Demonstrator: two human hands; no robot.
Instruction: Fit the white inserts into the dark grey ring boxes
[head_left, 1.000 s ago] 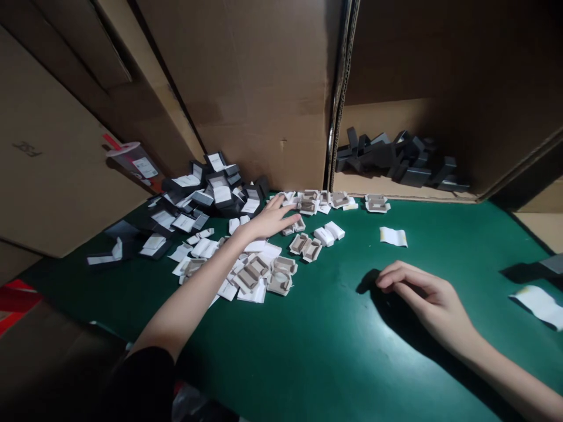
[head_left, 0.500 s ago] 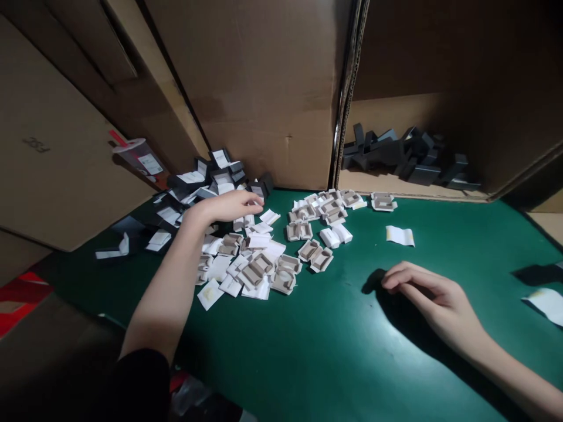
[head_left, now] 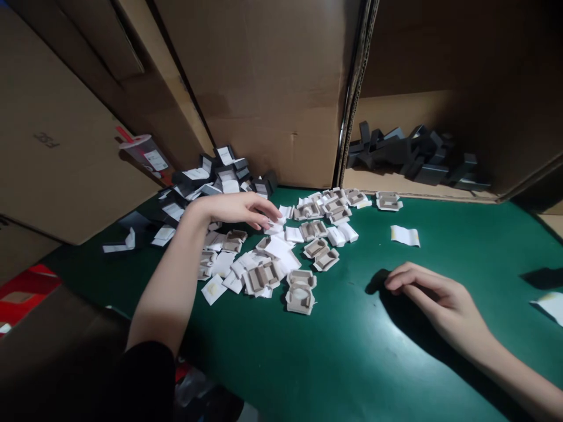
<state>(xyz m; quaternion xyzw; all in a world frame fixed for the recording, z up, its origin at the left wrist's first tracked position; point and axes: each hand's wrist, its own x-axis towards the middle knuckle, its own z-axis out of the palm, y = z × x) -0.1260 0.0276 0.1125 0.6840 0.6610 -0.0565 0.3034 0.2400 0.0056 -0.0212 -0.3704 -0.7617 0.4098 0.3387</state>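
Observation:
My left hand (head_left: 240, 209) reaches over a scatter of small white cards and beige cardboard inserts (head_left: 264, 274) on the green table (head_left: 334, 357). Its fingers are spread and curve down onto the white pieces near the middle of the pile; it grips nothing. Behind it lies a heap of small black boxes with white labels (head_left: 215, 179). My right hand (head_left: 433, 296) rests on the table at the right, fingers loosely bent, with nothing in it. One beige insert (head_left: 300, 291) lies apart at the front of the scatter.
Large cardboard boxes (head_left: 272, 88) wall the back and left. An open carton at the back right holds several black box parts (head_left: 413, 155). A plastic cup with a red straw (head_left: 145, 155) leans at the left. Loose white slips (head_left: 405, 235) lie on the right.
My left hand swept from the far inserts back toward the black boxes, then forward onto the white pieces, dragging cards and inserts nearer. My right hand stayed put.

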